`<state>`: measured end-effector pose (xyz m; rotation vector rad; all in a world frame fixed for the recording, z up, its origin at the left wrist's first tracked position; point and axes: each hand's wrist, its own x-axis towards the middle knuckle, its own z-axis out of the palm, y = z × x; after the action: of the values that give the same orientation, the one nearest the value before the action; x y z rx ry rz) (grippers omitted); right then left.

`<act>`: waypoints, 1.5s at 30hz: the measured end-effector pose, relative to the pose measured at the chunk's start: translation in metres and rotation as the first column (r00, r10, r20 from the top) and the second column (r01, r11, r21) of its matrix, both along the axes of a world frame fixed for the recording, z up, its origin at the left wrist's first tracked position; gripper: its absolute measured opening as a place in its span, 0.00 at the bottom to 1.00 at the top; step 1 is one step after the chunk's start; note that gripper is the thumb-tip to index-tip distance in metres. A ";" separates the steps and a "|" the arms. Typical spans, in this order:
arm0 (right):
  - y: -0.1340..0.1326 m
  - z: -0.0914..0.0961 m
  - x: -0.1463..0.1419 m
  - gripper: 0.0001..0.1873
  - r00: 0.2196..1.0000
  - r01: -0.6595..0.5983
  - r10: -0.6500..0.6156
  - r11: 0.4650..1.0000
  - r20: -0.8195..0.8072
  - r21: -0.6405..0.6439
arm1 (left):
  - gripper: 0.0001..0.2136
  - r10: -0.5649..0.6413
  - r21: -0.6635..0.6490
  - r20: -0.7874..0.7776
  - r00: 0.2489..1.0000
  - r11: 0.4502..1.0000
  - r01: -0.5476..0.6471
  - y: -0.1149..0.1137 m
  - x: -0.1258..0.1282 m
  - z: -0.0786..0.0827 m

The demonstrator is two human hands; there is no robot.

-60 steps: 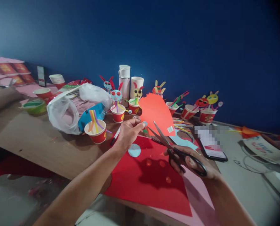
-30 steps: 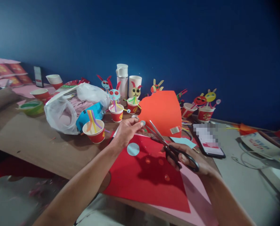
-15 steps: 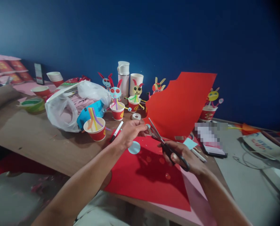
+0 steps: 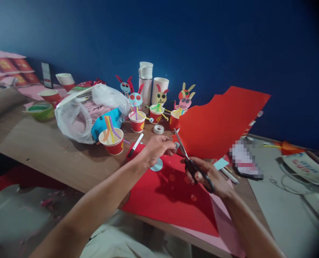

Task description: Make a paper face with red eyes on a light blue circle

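My right hand grips black-handled scissors, their blades pointing up and away beside the edge of a red paper sheet. The raised sheet has a scalloped cut edge. My left hand pinches the sheet's near left corner, with a small light-blue paper piece at the fingertips. Whether the blades bite into the paper I cannot tell. Below, a light-blue paper circle lies on another red sheet, with small red bits scattered on it.
A cup with straws, a marker, a tape roll and several cup figures stand beyond my left arm. Farther left is a plastic bag. A phone lies right. Another person's arm shows at far left.
The raised red sheet has swung right and tilted, uncovering a cup figure behind it and hiding most of another at right. Both hands keep their grip; the whole view has shifted slightly.
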<state>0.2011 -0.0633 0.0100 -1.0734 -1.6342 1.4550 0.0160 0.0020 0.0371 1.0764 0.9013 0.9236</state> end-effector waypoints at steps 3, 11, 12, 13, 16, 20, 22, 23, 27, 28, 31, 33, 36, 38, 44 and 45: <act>0.001 -0.002 0.000 0.28 1.000 -0.011 0.011 1.000 -0.009 0.018 | 0.07 0.004 -0.003 -0.005 1.000 1.000 -0.004 -0.001 0.000 0.000; 0.000 -0.009 0.002 0.28 0.999 -0.005 0.006 1.000 -0.041 0.017 | 0.07 -0.015 0.010 -0.020 1.000 1.000 0.015 -0.002 -0.001 0.001; -0.001 -0.009 0.002 0.28 0.999 -0.003 0.003 1.000 -0.047 0.011 | 0.07 -0.014 0.007 -0.024 1.000 1.000 0.014 -0.002 -0.001 0.001; -0.001 -0.010 0.002 0.29 0.999 -0.002 0.002 1.000 -0.051 0.006 | 0.07 -0.014 0.001 -0.027 1.000 1.000 0.014 -0.002 -0.001 0.001; -0.001 -0.010 0.001 0.30 0.998 0.003 -0.003 1.000 -0.064 -0.001 | 0.08 -0.011 -0.012 -0.030 0.999 1.000 0.011 -0.002 0.000 0.001; -0.002 -0.009 -0.001 0.29 0.997 0.009 -0.009 1.000 -0.075 0.004 | 0.08 -0.014 -0.016 -0.023 1.000 1.000 0.014 -0.002 0.000 0.000; -0.002 -0.009 -0.002 0.29 0.997 0.017 -0.015 1.000 -0.077 0.017 | 0.08 -0.018 -0.011 -0.023 1.000 1.000 0.017 -0.001 0.000 0.000; -0.003 -0.009 -0.003 0.29 0.997 0.025 -0.023 0.999 -0.078 0.024 | 0.07 -0.019 -0.008 -0.023 1.000 1.000 0.019 -0.001 0.000 0.000; -0.003 -0.010 -0.004 0.29 0.996 0.048 -0.045 0.998 -0.077 0.031 | 0.07 -0.024 -0.004 -0.011 1.000 1.000 0.024 0.000 -0.001 -0.001; -0.003 -0.011 -0.004 0.29 0.995 0.050 -0.048 0.998 -0.084 0.028 | 0.07 -0.025 -0.002 -0.006 1.000 1.000 0.025 0.000 -0.001 -0.002; -0.003 -0.013 -0.002 0.29 0.993 0.052 -0.050 0.999 -0.109 0.015 | 0.06 -0.032 0.011 0.004 0.999 0.999 0.032 0.000 -0.001 -0.002; -0.003 -0.014 -0.001 0.28 0.992 0.046 -0.045 0.999 -0.118 0.008 | 0.06 -0.034 0.020 0.001 0.999 0.999 0.034 0.000 -0.002 -0.003; -0.003 -0.014 0.000 0.28 0.993 0.038 -0.037 0.999 -0.112 0.008 | 0.05 -0.036 0.033 0.000 0.999 0.999 0.036 0.000 -0.003 -0.002; -0.003 -0.014 0.000 0.28 0.994 0.040 -0.038 0.999 -0.099 0.010 | 0.05 -0.047 0.044 -0.001 0.999 0.998 0.047 0.000 -0.004 -0.002; -0.003 -0.013 0.001 0.29 0.998 0.038 -0.038 0.999 -0.050 0.000 | 0.04 -0.074 0.070 -0.016 0.997 0.995 0.075 0.001 -0.006 -0.003; -0.003 -0.013 0.001 0.29 0.998 0.043 -0.043 0.999 -0.040 -0.001 | 0.04 -0.076 0.070 -0.017 0.997 0.995 0.077 0.002 -0.006 -0.003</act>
<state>0.2021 -0.0664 -0.0026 -1.0660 -1.5742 1.4398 0.0102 0.0038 0.0339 1.1718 0.8387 0.8909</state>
